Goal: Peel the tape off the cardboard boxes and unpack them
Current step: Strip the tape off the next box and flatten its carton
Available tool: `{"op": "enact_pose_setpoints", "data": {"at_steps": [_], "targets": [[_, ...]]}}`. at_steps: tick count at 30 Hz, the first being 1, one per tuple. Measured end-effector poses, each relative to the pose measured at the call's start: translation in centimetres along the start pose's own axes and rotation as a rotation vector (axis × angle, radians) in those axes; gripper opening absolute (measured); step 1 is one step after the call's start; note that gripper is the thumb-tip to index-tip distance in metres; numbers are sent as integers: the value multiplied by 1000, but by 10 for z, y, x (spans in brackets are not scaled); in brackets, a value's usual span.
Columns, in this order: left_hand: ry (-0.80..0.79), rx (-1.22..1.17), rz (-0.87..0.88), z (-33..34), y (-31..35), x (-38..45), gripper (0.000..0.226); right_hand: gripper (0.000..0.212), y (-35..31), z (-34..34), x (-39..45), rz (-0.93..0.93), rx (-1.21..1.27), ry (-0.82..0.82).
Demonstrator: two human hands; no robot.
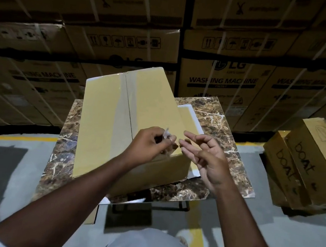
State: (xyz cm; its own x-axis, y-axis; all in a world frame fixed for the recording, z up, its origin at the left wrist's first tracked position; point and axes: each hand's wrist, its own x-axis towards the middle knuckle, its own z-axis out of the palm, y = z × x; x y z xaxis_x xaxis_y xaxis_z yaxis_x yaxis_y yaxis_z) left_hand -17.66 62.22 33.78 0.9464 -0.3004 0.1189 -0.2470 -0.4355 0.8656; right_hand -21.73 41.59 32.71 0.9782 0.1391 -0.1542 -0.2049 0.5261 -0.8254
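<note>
A closed yellow-brown cardboard box [102,121] lies on a small marble-patterned table [65,134]. A strip of clear tape [123,107] runs along the box's middle seam. Over the box's near right corner, my left hand [148,143] pinches a small crumpled piece of clear tape [166,134] between thumb and fingers. My right hand [208,157] hovers just to the right of it, palm up, fingers spread, holding nothing. A flat yellow piece with a white edge [188,118] lies under the box on its right side.
Two brown boxes [303,162] printed "boat" stand on the floor at the right. Stacked washing machine cartons [222,77] form a wall behind the table. The grey floor has a yellow line [17,138]. A flat cardboard piece [91,214] sits under the table's near edge.
</note>
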Motion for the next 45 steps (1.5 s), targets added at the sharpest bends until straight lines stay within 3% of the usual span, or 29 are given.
{"op": "enact_pose_setpoints", "data": {"at_steps": [4, 8, 12, 16, 20, 24, 26, 29, 33, 35, 38, 43, 45], "targets": [[-49, -89, -85, -1, -7, -6, 19, 28, 15, 12, 14, -144, -714, 76], [41, -142, -145, -5, -19, -19, 19, 35, 17, 6, 14, -230, -1072, 46], [151, -223, -169, -24, -15, -34, 21, 18, 27, 8, 12, -273, -1182, 21], [234, -394, -233, -51, -23, -63, 18, 44, 27, 23, 12, -232, -1342, 13], [177, -639, -280, -50, -20, -81, 23, 62, 40, 48, 13, -261, -1649, 1], [439, -886, -343, -51, -20, -79, 27, 62, 52, 44, 13, -279, -1608, 67], [485, -918, -370, -59, -25, -80, 23, 63, 56, 42, 11, -312, -1616, 92], [326, -723, -399, -63, -25, -82, 16, 65, 59, 43, 10, -344, -1640, 108], [67, -303, -283, -58, -11, -79, 15, 66, 59, 43, 10, -330, -1628, 127], [9, -89, -227, -56, -11, -78, 26, 66, 59, 43, 10, -333, -1634, 126], [-12, 412, -5, -47, -24, -79, 37, 66, 59, 42, 10, -338, -1644, 133], [29, 572, 113, -49, -27, -73, 29, 64, 58, 42, 9, -345, -1653, 141], [-22, 583, 119, -54, -28, -72, 27, 64, 59, 42, 9, -357, -1653, 140]]}}
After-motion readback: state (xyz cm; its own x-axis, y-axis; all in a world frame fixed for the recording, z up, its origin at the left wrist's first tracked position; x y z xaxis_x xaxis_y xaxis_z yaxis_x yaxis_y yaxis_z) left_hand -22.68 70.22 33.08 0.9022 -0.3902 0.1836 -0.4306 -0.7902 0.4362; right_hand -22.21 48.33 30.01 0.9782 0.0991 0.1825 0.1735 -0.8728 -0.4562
